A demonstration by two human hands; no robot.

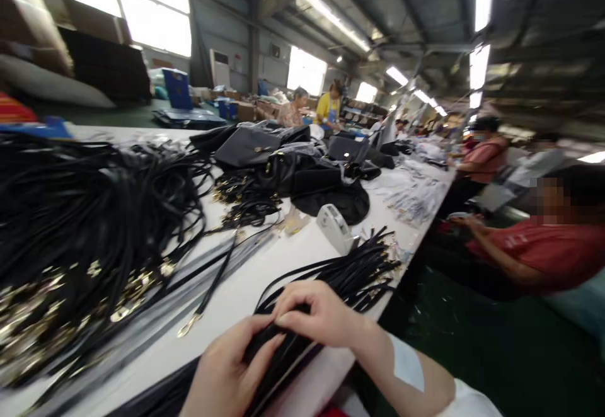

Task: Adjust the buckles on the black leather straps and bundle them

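Both of my hands grip one bundle of black straps [288, 344] near the front edge of the white table [265, 272]. My left hand [227, 373] wraps the bundle from below, thumb on top. My right hand [319, 313] presses down on it with curled fingers. The bundle's far ends [363, 266] fan out toward the table's right edge. A single black strap with a gold clasp [208, 297] lies just left of my hands.
A large heap of black straps with gold clasps [85, 228] fills the left side. Black bags [293, 165] and a white tape dispenser [335, 228] lie farther back. Seated people [543, 247] work along the right side, others stand at the far end.
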